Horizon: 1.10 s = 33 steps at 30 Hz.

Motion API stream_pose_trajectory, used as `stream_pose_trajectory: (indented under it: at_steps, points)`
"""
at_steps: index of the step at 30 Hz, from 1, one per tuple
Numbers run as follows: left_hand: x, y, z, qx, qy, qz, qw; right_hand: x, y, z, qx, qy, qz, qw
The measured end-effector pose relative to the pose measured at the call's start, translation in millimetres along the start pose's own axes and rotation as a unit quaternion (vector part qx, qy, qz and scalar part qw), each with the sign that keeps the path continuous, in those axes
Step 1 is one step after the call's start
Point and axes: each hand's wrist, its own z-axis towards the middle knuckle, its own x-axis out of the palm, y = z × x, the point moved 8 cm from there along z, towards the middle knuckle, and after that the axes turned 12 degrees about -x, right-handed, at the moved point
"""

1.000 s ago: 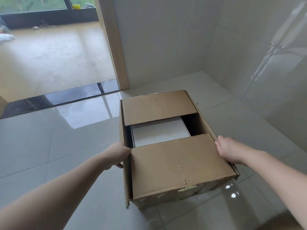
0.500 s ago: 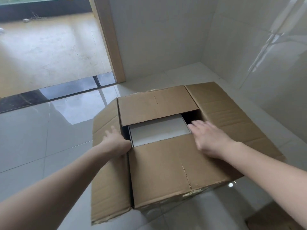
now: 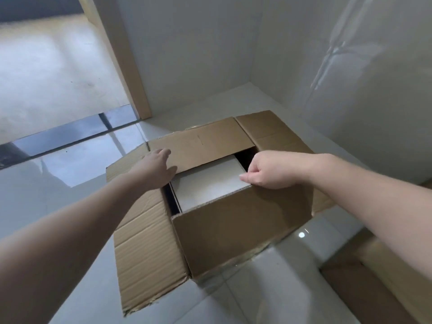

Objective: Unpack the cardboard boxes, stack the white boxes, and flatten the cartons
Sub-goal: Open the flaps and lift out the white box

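cardboard carton (image 3: 233, 232) sitting on tiled floor (image 3: 58, 206), side flaps splayed | white box (image 3: 208, 183) lying inside, long axis running left-right, directly between hands | right hand (image 3: 268, 170) curling fingers (image 3: 245, 177) over near flap (image 3: 240, 220) edge, nearer the box | left hand (image 3: 156, 169) pressing flat, fingers straight, on far flap (image 3: 201, 146)

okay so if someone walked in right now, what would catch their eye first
A brown cardboard carton sits mid-floor on glossy pale tiles, side flaps splayed. In its gap shows a flat white box. The left hand rests on the far flap; the right hand grips the near flap's edge.
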Motion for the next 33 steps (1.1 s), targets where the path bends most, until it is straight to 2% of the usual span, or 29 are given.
stream_pose_trajectory:
  at_steps: [5,7,10,18,21,25,26,30,33]
  points:
    - [-13,-43,-2,0.075,-0.011,0.029,0.997,37,8,-63,0.059,0.225,0.001,0.973]
    - [-10,-55,-3,0.107,-0.013,0.039,0.993,64,4,-78,0.075,0.254,-0.036,0.964]
    - [-2,-62,0,0.128,-0.019,0.046,0.99,103,4,-73,0.033,0.253,-0.087,0.963]
    - [22,-56,11,0.147,-0.045,0.029,0.988,155,-6,-42,-0.015,0.24,-0.101,0.965]
    - [29,-54,18,0.146,-0.044,0.038,0.988,165,-6,-27,-0.042,0.182,-0.178,0.966]
    - [38,-49,23,0.154,-0.055,0.064,0.984,171,-2,-21,-0.119,0.157,-0.307,0.931]
    - [39,-47,24,0.154,-0.062,0.075,0.983,166,-1,-19,-0.13,0.129,-0.335,0.924]
    - [35,-32,30,0.123,-0.072,0.116,0.983,178,-5,-16,-0.127,0.179,-0.243,0.945]
    - [26,-34,27,0.147,-0.091,0.115,0.978,163,-8,-20,-0.102,0.19,-0.163,0.963]
